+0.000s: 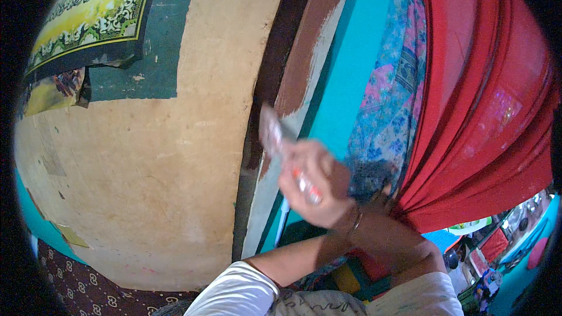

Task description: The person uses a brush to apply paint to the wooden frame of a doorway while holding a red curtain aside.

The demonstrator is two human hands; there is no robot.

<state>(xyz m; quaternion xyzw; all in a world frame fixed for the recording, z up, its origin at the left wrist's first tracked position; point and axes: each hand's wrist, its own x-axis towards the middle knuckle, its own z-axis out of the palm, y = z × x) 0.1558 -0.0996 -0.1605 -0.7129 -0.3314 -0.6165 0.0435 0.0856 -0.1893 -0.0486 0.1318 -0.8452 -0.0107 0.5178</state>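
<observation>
My right hand (pixel 316 181) is closed around a clear, shiny, plastic-looking thing with red and white on it (pixel 271 131). Motion blurs it, so its exact kind cannot be made out. Its narrow end points up and left, in front of the dark edge of the door frame (pixel 287 76). My forearms cross, the right one over the left. Partly hidden behind my right wrist and in shadow, my left hand (pixel 383 195) is at the point where the red curtain (pixel 468 158) bunches together. Its fingers seem wrapped round the gathered cloth.
A large tan door panel (pixel 146 187) fills the left, with a green patch and a yellow-and-black poster (pixel 88 17). Blue floral cloth (pixel 386 99) hangs beside the turquoise wall (pixel 339 82). Brown patterned fabric (pixel 88 284) lies lower left; assorted household items (pixel 492 246) stand lower right.
</observation>
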